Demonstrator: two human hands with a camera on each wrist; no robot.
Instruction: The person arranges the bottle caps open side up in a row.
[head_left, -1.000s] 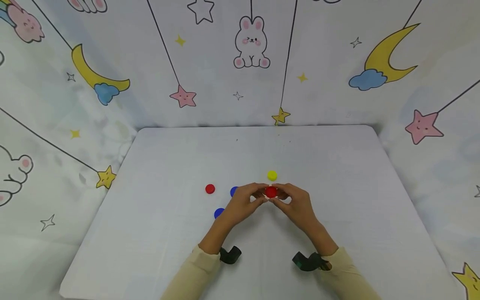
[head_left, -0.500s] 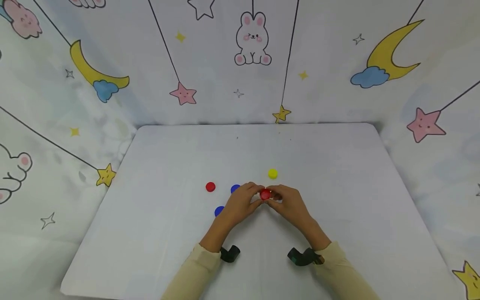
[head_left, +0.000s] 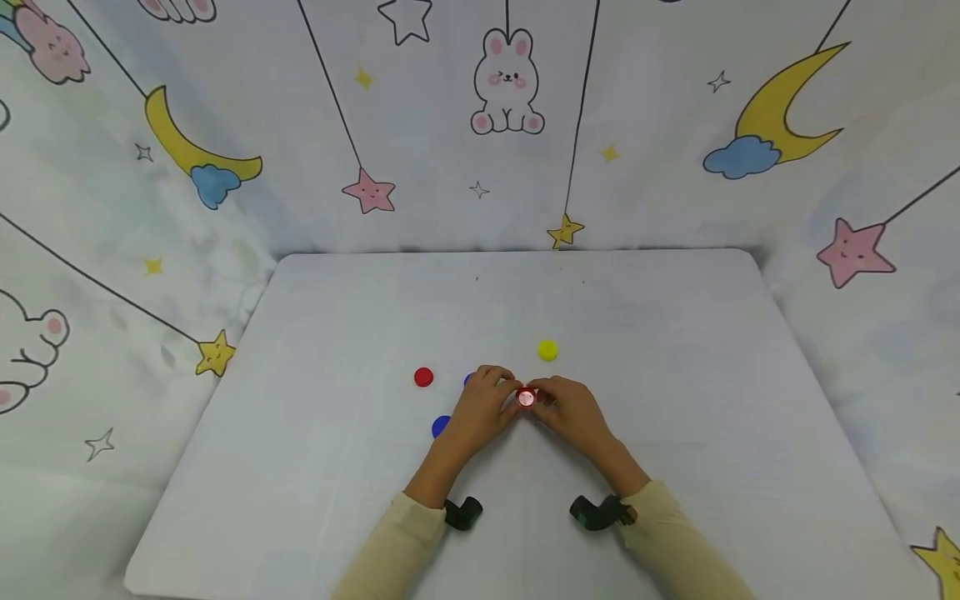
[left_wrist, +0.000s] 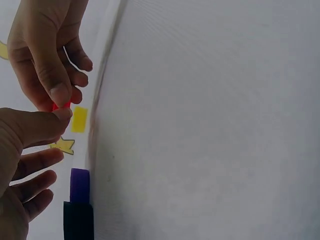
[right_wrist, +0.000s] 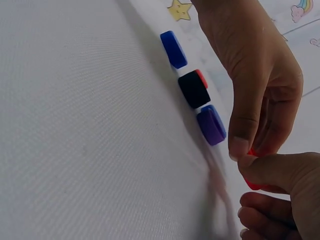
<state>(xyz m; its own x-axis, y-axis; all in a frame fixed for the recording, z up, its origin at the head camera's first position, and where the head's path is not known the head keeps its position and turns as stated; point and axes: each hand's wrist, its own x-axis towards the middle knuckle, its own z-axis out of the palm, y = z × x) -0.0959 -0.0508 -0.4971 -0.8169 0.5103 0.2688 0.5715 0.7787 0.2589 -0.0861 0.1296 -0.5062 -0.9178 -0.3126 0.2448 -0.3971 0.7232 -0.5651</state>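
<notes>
Sleeves [head_left: 390, 546] in beige come in over the near edge of the worktop [head_left: 712, 417] on my head feed, and the forearms slant inward until both hands nearly meet around the middle. The left hand [head_left: 482, 410] pinches one side of a red cap [head_left: 526, 397] between thumb and fingers, and the right hand [head_left: 576, 415] pinches the other, so both have hold of it. My wrist feeds show it raised clear of the surface, with only slivers of red peeping out past the fingertips. From the head I get a pale centre ringed in red; that may be a hollow side facing me, but it is too small to be sure.

Across my three feeds I count seven pieces: two red, two blue, one yellow, one purple, one nearly black. The yellow disc [head_left: 548, 350] lies beyond the hands, towards the far edge. The second red disc [head_left: 423, 377] lies towards the left edge. Nearer the near left corner is a blue disc [head_left: 440, 427], partly covered by the left arm; the other blue disc [head_left: 468, 381] shows as a sliver behind the left hand. That hand also hides the purple disc [right_wrist: 212, 126] and the dark disc [right_wrist: 194, 89], which my right wrist feed picks up.
</notes>
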